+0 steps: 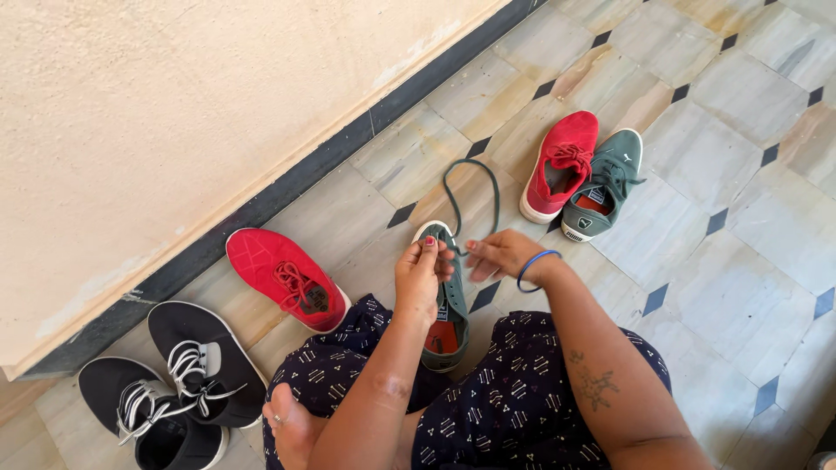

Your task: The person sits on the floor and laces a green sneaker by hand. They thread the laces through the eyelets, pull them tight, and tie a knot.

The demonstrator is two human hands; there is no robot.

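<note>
Two hands on one green shoe, lace half out

Both hands work a dark green canvas sneaker with white sole (pixel 451 300), lying toe-away between the knees on the tiled floor (pixel 723 296). Left hand (pixel 421 277) pinches the shoe's front upper, fingers closed on it. Right hand (pixel 496 254), blue bangle at the wrist, pinches the dark green lace (pixel 470 196), which loops out ahead of both hands. Orange-red insole shows inside the shoe below the left hand.

Left of left hand: red knit sneaker (pixel 283 277), further left two black sneakers with white laces (pixel 174 383). Beyond right hand: second red sneaker (pixel 562 165) touching matching green sneaker (pixel 605 184).
</note>
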